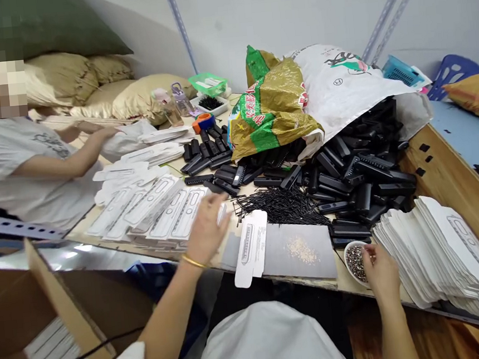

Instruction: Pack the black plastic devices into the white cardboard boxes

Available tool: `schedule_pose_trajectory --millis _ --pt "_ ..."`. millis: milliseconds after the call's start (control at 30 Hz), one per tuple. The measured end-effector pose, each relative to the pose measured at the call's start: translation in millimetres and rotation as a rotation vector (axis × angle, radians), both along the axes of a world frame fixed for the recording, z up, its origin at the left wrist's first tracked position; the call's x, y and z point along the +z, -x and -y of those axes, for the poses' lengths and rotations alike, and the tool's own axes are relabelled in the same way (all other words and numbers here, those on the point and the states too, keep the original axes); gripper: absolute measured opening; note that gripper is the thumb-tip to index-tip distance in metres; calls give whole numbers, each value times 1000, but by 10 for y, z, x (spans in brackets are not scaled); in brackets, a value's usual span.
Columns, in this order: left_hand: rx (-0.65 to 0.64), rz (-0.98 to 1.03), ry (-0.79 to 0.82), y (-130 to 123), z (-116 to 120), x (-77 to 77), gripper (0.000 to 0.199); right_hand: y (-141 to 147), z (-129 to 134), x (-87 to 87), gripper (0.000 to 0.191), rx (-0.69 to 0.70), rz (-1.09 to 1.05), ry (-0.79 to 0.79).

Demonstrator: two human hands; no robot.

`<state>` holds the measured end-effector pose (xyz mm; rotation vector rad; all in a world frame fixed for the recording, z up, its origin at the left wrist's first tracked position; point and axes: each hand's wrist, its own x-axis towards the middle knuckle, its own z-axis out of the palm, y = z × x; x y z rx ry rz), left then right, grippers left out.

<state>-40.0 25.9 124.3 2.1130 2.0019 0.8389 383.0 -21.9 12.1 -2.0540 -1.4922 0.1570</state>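
Observation:
My left hand [207, 227], slightly blurred, hovers left of a flat white printed carton [249, 251], its fingers apart and nothing visible in them. Beyond it lie spread stacks of similar white cartons [158, 211]. The single carton rests on a grey board [276, 243], beside a small pile of pale beige bits [301, 250]. At the right, the fingers of my right hand [382, 276] are pinched together at a white bowl [349, 273] of small shiny metal pieces that look like screws [356, 261]; whatever they pinch is hidden. A heap of thin black sticks or ties [281, 204] lies behind the board.
Black plastic cases [362, 174] are heaped at the back, under a white sack [335, 81] and a gold-green bag [271, 109]. A tall carton stack [451, 256] stands at right. Another person [32, 158] works at left. An open cardboard box [61, 307] sits below.

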Motion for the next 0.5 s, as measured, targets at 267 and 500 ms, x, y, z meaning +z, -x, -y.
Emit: schedule_pose_trajectory --millis 267,500 --pt "-178 -49 252 -878 -1110 -840 35 -138 54 -333 20 85 106 174" --pt "-85 -159 273 -923 -1805 -1007 38 -94 88 -248 15 105 219 208"
